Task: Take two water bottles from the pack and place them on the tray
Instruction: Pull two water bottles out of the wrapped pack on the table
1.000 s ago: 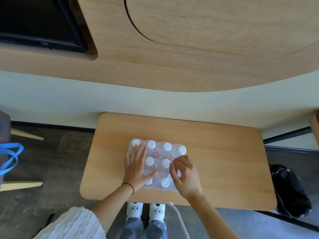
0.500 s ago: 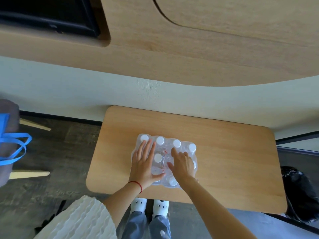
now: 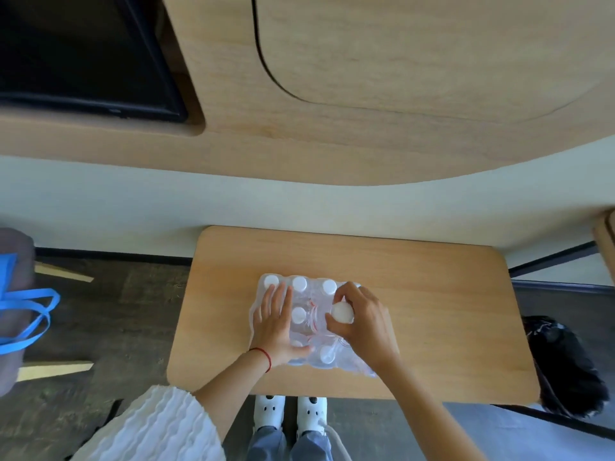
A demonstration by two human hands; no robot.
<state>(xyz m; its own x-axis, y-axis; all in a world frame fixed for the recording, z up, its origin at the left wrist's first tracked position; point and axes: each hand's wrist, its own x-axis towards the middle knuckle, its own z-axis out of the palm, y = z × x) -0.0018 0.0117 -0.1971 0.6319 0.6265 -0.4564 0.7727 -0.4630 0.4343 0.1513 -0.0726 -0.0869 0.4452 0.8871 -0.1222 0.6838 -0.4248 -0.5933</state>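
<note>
A shrink-wrapped pack of water bottles with white caps stands in the middle of a small wooden table. My left hand lies flat on the pack's left side, fingers spread, pressing it down. My right hand is closed around the neck of one water bottle on the pack's right side; its white cap stands higher than the other caps. The plastic wrap is torn open around that bottle. No tray is in view.
A pale wall and a wooden panel run behind the table. A black bag sits on the floor to the right. A grey bag with blue straps is at the far left. My white shoes show below the table's near edge.
My right hand has moved from the torn wrap to one bottle's neck, closed on it and raised it above the others. My left hand stays flat on the pack.
</note>
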